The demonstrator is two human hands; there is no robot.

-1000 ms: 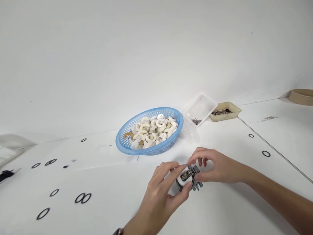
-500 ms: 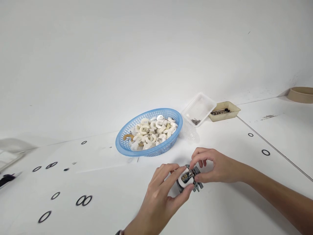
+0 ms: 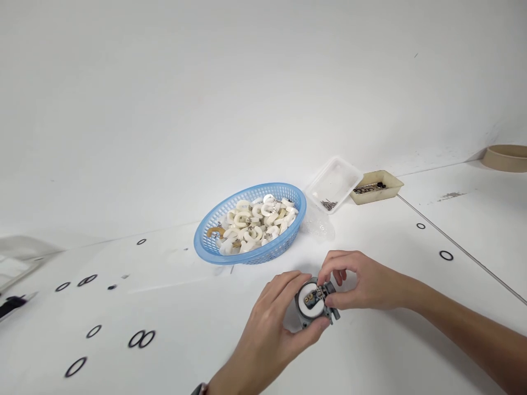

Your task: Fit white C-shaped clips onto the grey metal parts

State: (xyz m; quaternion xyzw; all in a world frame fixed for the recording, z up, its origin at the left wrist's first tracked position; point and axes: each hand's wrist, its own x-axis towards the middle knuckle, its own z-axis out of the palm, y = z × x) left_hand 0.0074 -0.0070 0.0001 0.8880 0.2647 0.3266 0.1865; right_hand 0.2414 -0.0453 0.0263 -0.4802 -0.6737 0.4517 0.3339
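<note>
A small round grey fixture (image 3: 313, 303) with a white curved part and brass pieces on top sits on the white table. My left hand (image 3: 274, 323) wraps its thumb and fingers round the fixture's left and near side. My right hand (image 3: 362, 280) pinches the fixture's top right edge with fingertips bent. Behind them stands a blue plastic basket (image 3: 206, 249) filled with several white C-shaped parts (image 3: 255, 222).
A clear plastic box (image 3: 343, 175) with small metal pins and a beige tray (image 3: 376, 186) stand at the back right. Black O-rings (image 3: 140, 338) lie scattered on the left, two more rings (image 3: 446, 255) on the right. A beige rim (image 3: 506, 157) shows far right.
The fixture has turned in my hands, so its round white face now points more toward me. My left fingers have closed further round it. The view shifted slightly.
</note>
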